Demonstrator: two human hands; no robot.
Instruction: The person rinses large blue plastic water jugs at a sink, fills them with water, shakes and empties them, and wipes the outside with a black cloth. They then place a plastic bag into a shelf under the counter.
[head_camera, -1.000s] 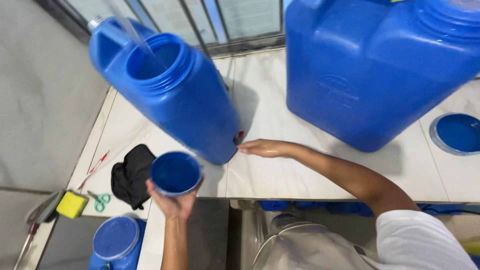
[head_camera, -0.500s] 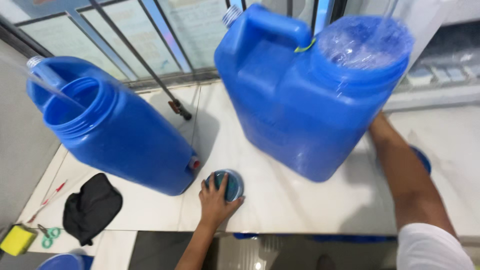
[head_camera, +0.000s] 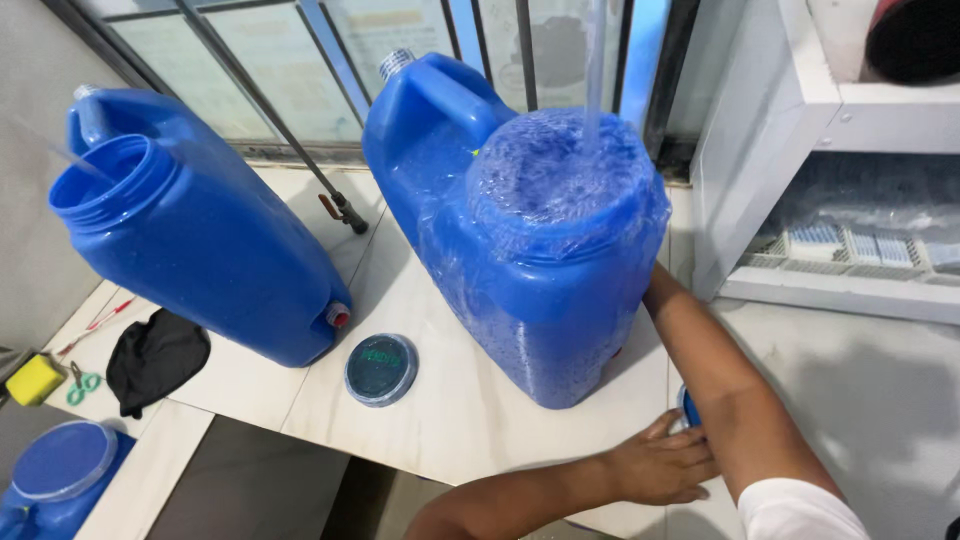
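A stream of water overfills the right jug (head_camera: 545, 250), foam spilling down its sides. The left hand (head_camera: 655, 465) lies flat on the surface (head_camera: 470, 420), fingers spread, holding nothing, beside a lid (head_camera: 688, 405). The right hand is hidden behind the jug; its fingers cannot be judged.

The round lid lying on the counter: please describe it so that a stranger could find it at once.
Start at the white counter with two big blue jerrycans. Between the tilted open-mouthed left jerrycan and the overflowing right jerrycan, near the front edge, lies the round lid. It is the only flat dark disc with a blue rim there.
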